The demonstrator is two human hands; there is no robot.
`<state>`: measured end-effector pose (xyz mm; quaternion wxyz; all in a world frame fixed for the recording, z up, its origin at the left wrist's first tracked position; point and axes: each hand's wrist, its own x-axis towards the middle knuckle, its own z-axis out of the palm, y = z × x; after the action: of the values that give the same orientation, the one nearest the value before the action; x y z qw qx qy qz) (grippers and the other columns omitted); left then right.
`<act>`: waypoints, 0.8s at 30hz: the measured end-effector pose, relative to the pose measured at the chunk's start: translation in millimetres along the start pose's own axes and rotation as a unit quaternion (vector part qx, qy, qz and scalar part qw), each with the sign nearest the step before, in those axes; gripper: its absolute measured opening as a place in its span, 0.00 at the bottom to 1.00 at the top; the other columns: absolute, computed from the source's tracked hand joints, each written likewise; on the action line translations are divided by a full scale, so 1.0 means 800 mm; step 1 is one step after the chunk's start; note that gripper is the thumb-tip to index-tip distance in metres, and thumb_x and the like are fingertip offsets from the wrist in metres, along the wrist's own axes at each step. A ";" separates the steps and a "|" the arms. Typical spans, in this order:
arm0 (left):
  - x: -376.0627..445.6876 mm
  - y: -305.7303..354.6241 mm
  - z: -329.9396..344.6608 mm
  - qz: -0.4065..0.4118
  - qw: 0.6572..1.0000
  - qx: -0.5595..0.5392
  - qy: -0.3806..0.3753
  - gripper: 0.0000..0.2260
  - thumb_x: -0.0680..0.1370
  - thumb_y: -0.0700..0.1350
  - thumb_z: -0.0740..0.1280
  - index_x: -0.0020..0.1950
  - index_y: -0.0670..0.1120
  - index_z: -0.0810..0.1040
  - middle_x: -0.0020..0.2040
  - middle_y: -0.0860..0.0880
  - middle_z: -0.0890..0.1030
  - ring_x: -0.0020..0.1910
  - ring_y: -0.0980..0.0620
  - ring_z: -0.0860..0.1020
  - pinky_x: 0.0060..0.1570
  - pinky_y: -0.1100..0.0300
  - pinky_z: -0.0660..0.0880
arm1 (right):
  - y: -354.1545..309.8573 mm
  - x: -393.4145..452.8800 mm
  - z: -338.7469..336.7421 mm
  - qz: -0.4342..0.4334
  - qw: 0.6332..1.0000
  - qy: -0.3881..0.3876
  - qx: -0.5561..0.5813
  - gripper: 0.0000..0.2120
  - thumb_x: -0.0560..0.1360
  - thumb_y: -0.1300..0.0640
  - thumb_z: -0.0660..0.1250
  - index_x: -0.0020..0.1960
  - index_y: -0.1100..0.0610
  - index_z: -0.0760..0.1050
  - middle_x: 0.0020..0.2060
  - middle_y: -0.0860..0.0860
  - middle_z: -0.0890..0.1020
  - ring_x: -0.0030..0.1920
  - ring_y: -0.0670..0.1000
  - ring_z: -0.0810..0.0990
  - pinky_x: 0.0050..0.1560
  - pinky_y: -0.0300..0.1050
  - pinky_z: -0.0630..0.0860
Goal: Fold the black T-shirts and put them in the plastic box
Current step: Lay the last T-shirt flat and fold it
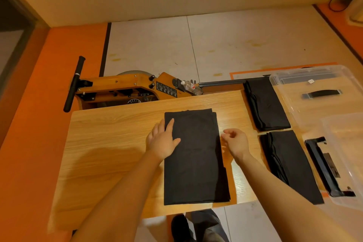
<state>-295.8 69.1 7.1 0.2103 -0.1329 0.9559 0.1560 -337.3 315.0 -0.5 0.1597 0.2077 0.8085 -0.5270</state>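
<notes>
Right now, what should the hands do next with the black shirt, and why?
Probably fold the long black T-shirt in half, far end toward the near end. It lies flat as a long strip under the left hand, while the right hand hovers beside it.

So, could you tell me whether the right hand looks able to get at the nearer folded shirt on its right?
Probably yes: the right hand hovers beside that shirt, with only bare table between them.

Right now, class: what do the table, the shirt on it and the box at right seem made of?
Table: wood or wood-look laminate, matte, with visible grain lines.
Shirt: soft black fabric, matte, lying flat in folded layers.
Box: clear plastic, see-through and glossy.
</notes>
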 end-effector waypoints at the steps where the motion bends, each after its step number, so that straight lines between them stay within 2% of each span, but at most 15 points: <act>1: 0.009 0.004 -0.001 0.001 1.000 0.012 -0.009 0.34 0.80 0.60 0.59 0.79 0.56 0.43 0.80 0.47 0.43 0.78 0.44 0.44 0.74 0.45 0.50 | -0.005 0.010 0.005 -0.004 1.000 -0.001 0.002 0.05 0.77 0.63 0.68 0.52 0.58 0.77 0.45 0.54 0.82 0.44 0.51 0.82 0.36 0.36 0.77; 4: 0.033 0.014 -0.001 0.003 0.999 0.047 -0.022 0.35 0.80 0.62 0.57 0.79 0.57 0.39 0.79 0.46 0.39 0.78 0.44 0.40 0.74 0.45 0.48 | -0.016 0.037 0.021 -0.020 1.000 0.004 -0.002 0.05 0.76 0.62 0.69 0.51 0.56 0.78 0.45 0.53 0.83 0.48 0.53 0.82 0.49 0.47 0.81; 7: 0.048 0.021 0.006 0.007 0.997 0.069 -0.023 0.35 0.79 0.64 0.55 0.78 0.57 0.38 0.79 0.46 0.37 0.77 0.44 0.38 0.75 0.46 0.46 | -0.027 0.056 0.035 -0.026 0.999 0.020 0.002 0.06 0.75 0.62 0.70 0.50 0.55 0.77 0.45 0.50 0.82 0.49 0.51 0.81 0.55 0.48 0.79; 12: 0.053 0.020 0.024 0.025 0.997 0.075 -0.019 0.35 0.79 0.64 0.55 0.79 0.56 0.39 0.79 0.46 0.37 0.77 0.44 0.37 0.75 0.46 0.45 | -0.037 0.082 0.052 -0.022 0.999 0.034 0.002 0.06 0.75 0.60 0.71 0.51 0.56 0.77 0.45 0.51 0.82 0.49 0.51 0.81 0.56 0.48 0.78; 18: 0.052 0.014 0.033 0.039 0.997 0.070 0.013 0.36 0.78 0.64 0.57 0.79 0.56 0.42 0.79 0.45 0.39 0.78 0.43 0.38 0.75 0.46 0.48 | -0.040 0.093 0.061 0.002 0.999 0.048 -0.007 0.06 0.74 0.58 0.73 0.47 0.57 0.76 0.39 0.50 0.81 0.43 0.50 0.80 0.44 0.41 0.76; 21: 0.052 0.013 0.033 0.040 0.997 0.064 0.018 0.36 0.78 0.64 0.57 0.79 0.56 0.43 0.79 0.45 0.39 0.78 0.43 0.39 0.74 0.46 0.48 | -0.035 0.095 0.064 0.016 0.999 0.047 -0.005 0.09 0.73 0.59 0.74 0.50 0.60 0.78 0.40 0.52 0.82 0.44 0.51 0.81 0.47 0.45 0.79; 24: 0.051 0.013 0.034 0.032 0.997 0.058 0.033 0.35 0.79 0.64 0.56 0.79 0.56 0.42 0.79 0.45 0.40 0.78 0.44 0.39 0.74 0.47 0.48 | -0.033 0.091 0.062 0.005 0.999 0.042 0.025 0.07 0.74 0.61 0.73 0.51 0.58 0.78 0.42 0.52 0.82 0.45 0.51 0.82 0.50 0.47 0.80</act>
<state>-325.2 80.7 -31.8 0.1814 -0.0951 0.9734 0.1025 -411.6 272.0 -34.0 0.1233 0.2374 0.8001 -0.5369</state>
